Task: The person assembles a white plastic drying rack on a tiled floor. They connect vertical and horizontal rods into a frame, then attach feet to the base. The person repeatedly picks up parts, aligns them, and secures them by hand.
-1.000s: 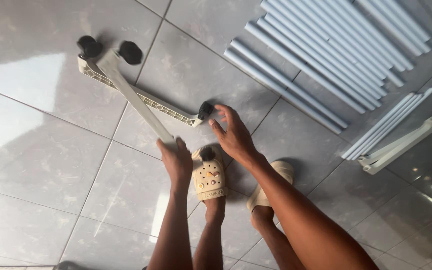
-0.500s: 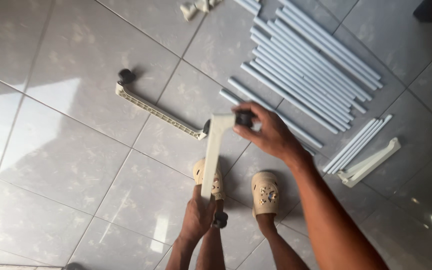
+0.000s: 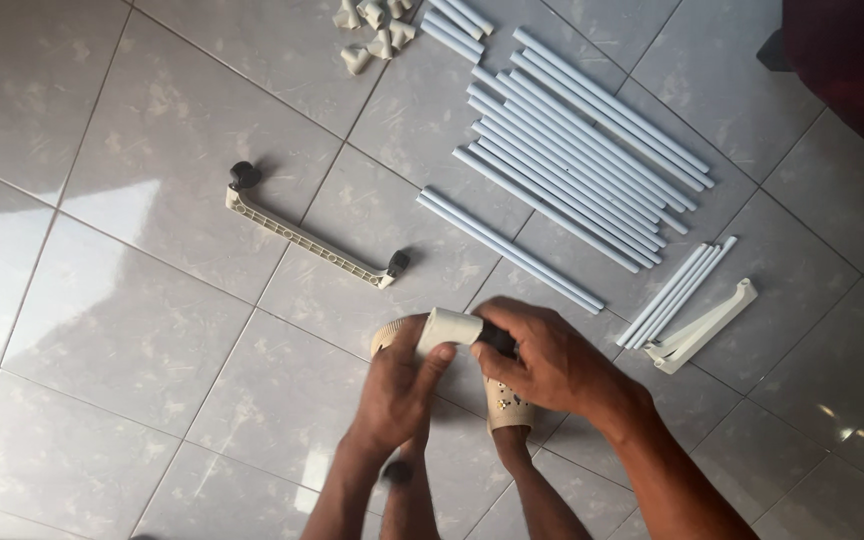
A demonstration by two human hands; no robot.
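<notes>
both hands, left hand and right hand, around one cream wheeled bar

Both forearms were bare to the near edge of the frame, with no sleeves, watch, rings or gloves on the left hand or the right hand. The legs below were bare too. The person wore cream slip-on sandals; one sandal showed a perforated upper, the other was mostly hidden behind the hands.
</notes>
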